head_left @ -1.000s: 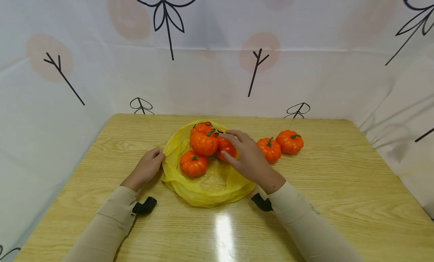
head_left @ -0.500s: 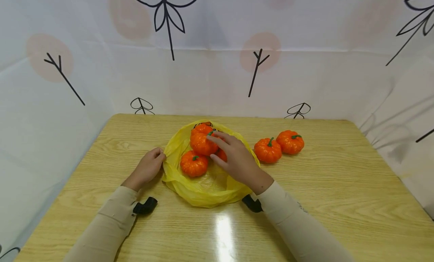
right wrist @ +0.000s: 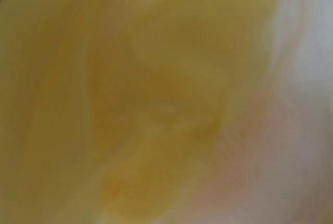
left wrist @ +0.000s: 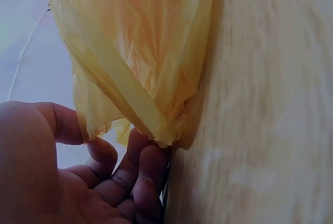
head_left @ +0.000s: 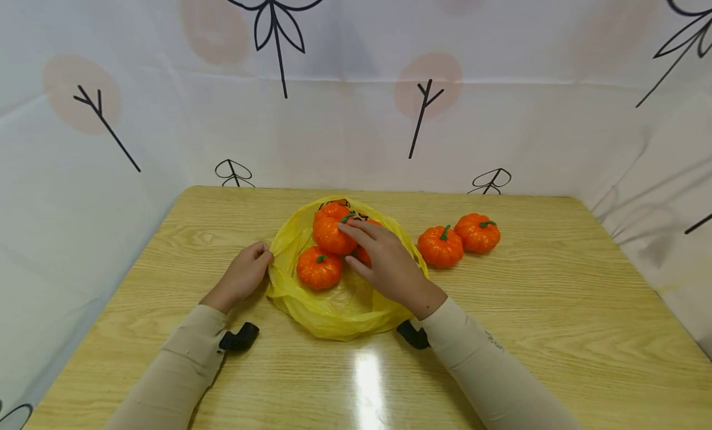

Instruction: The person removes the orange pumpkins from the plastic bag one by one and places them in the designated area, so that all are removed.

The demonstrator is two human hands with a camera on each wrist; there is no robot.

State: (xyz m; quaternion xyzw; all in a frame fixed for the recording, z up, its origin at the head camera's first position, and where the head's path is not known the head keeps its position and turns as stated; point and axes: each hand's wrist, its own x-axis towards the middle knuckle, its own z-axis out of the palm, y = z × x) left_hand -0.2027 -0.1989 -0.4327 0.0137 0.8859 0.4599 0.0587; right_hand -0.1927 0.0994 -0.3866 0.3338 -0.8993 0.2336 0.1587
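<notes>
My left hand [head_left: 245,272] pinches the left edge of a yellow plastic bag [head_left: 311,316]; the left wrist view shows the gathered plastic [left wrist: 161,125] between thumb and fingers. Inside the spread bag several orange toy pumpkins with green stems lie piled. One pumpkin [head_left: 332,233] sits on top, another [head_left: 319,268] at the front left. My right hand [head_left: 392,269] reaches over the bag's right side, its extended fingertips at the top pumpkin's right side and its thumb lower down. It partly hides a pumpkin [head_left: 364,255] underneath. The right wrist view is a yellow blur of bag [right wrist: 156,104].
Two more orange pumpkins, one nearer [head_left: 440,246] and one farther [head_left: 477,233], stand side by side on the wooden table [head_left: 556,306] right of the bag. A white patterned cloth [head_left: 356,127] hangs behind the table's far edge.
My right hand has moved left, from the right-hand pumpkin to the top one, then stayed nearly still. The left hand keeps its hold on the bag's edge.
</notes>
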